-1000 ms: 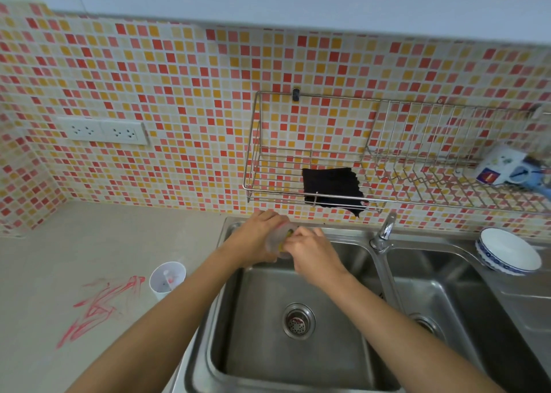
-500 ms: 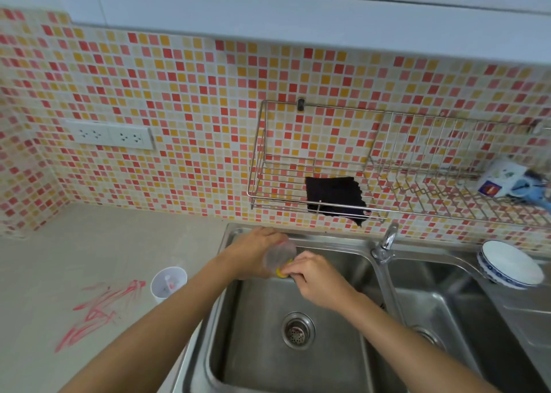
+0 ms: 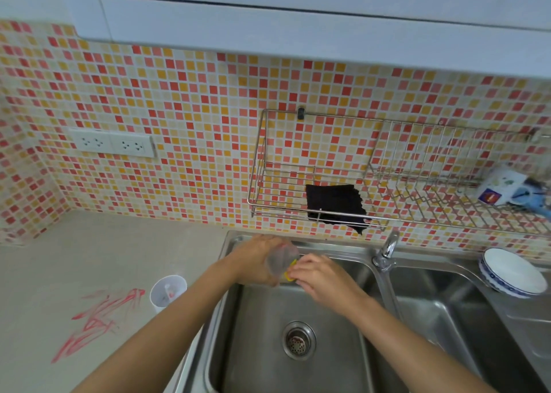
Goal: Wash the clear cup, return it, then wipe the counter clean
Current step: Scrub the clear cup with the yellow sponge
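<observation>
My left hand (image 3: 253,258) grips the clear cup (image 3: 280,261) on its side over the back of the left sink basin (image 3: 298,363). My right hand (image 3: 322,276) pinches a yellow sponge (image 3: 289,273) against the cup's mouth; most of the sponge is hidden by my fingers. Red scribbled marks (image 3: 95,318) stain the beige counter (image 3: 89,258) to the left of the sink. A black cloth (image 3: 334,204) lies in the wire wall rack (image 3: 268,189) above the sink.
A second cup (image 3: 167,290), white and translucent, stands on the counter beside the red marks. The faucet (image 3: 387,249) rises between the two basins. A white and blue bowl (image 3: 511,272) sits at the right basin's rim. Packets (image 3: 504,186) lie in the rack's right end.
Both hands with the cup and sponge stay over the back of the left basin, and the sponge shifts slightly at the cup's mouth. The camera has tilted up a little.
</observation>
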{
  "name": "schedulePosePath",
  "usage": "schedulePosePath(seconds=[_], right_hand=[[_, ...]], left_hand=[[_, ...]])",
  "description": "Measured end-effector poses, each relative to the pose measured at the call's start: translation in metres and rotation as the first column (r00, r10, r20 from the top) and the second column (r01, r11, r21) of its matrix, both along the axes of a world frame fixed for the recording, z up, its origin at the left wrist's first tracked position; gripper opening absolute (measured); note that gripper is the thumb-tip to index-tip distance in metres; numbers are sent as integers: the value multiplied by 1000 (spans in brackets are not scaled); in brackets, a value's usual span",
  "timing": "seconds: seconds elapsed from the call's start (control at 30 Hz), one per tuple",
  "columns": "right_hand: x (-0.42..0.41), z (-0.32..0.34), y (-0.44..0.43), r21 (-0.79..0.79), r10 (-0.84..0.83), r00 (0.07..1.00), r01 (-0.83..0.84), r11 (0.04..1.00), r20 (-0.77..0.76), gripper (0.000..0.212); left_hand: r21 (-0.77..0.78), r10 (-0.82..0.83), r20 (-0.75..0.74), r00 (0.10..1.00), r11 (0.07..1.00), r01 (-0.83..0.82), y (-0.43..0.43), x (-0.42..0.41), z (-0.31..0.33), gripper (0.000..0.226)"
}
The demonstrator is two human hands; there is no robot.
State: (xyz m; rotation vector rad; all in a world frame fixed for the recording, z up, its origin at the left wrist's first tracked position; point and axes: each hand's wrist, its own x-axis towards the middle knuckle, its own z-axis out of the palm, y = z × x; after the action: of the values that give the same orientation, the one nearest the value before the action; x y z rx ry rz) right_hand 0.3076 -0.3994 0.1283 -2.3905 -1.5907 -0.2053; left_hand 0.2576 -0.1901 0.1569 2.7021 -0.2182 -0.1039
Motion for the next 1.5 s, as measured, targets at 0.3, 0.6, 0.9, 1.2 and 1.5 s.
schedulePosePath(seconds=[0.3, 0.6, 0.9, 1.2, 1.5], right_hand=[[-5, 11, 7, 207, -77, 995, 88, 974, -58, 25], [-4, 20, 10, -40, -55, 994, 59, 997, 97, 36], [-17, 4, 17, 67, -102, 974, 117, 991, -202, 34], [-17, 4, 12, -5, -9, 980, 11, 1000, 201, 44], [-21, 0, 11, 55, -108, 977, 99, 994, 183, 43]], left_hand=[[-162, 164, 145, 976, 977, -140, -6, -5, -8, 97], [94, 58, 165, 985, 993, -74, -4, -8, 3, 85], [56, 10, 99, 995, 998, -16, 5, -11, 5, 80], [0, 16, -15, 1000, 1000, -16, 11, -16, 9, 84], [-178, 5, 34, 999, 984, 1, 8, -21, -2, 91]])
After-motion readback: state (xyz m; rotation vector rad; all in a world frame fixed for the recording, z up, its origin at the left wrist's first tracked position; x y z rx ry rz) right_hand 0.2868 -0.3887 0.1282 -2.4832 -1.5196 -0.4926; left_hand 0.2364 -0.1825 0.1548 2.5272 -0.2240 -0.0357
